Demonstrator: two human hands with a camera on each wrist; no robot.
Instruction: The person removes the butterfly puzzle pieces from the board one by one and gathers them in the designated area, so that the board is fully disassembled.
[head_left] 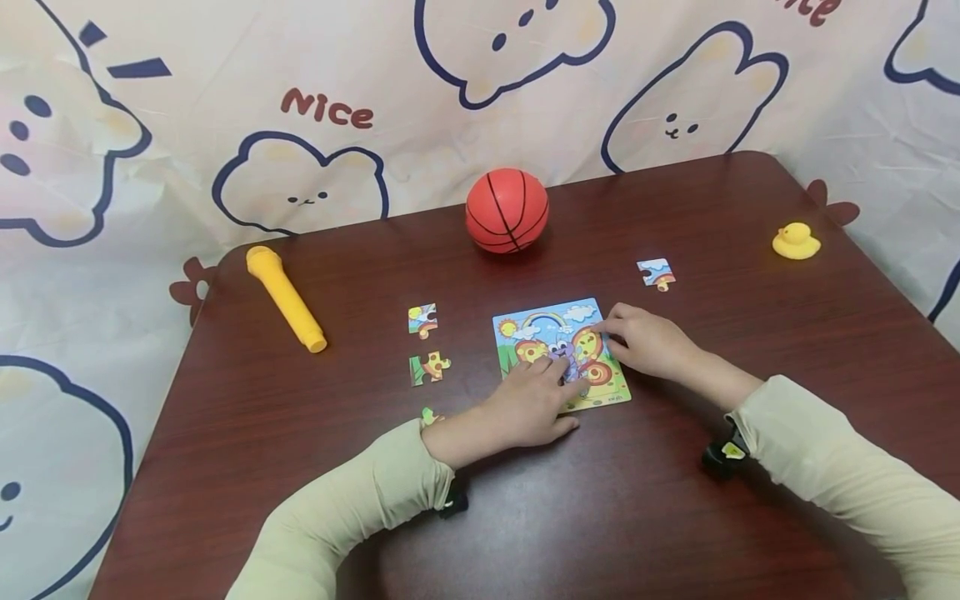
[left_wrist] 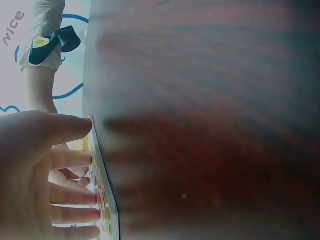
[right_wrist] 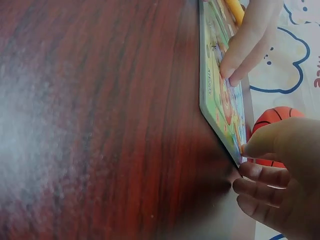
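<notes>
A butterfly picture puzzle board (head_left: 551, 318) with a sun and rainbow lies flat on the table. My left hand (head_left: 528, 400) is spread over its lower part, covering some of the picture; in the left wrist view its fingertips meet the board's face and the thumb (left_wrist: 70, 129) is at the near edge. At the board's right edge is my right hand (head_left: 652, 340). In the right wrist view that hand's thumb (right_wrist: 262, 140) touches the board near a corner, while its relaxed fingers (right_wrist: 260, 191) lie along and just past the edge.
Loose jigsaw pieces lie left of the board: one with a sun (head_left: 422, 320), another (head_left: 427, 368), and a green one (head_left: 429, 415) partly behind the left sleeve. A blue-topped piece (head_left: 656, 273) lies upper right. Around stand a red ball (head_left: 507, 210), yellow microphone (head_left: 287, 298) and rubber duck (head_left: 797, 242).
</notes>
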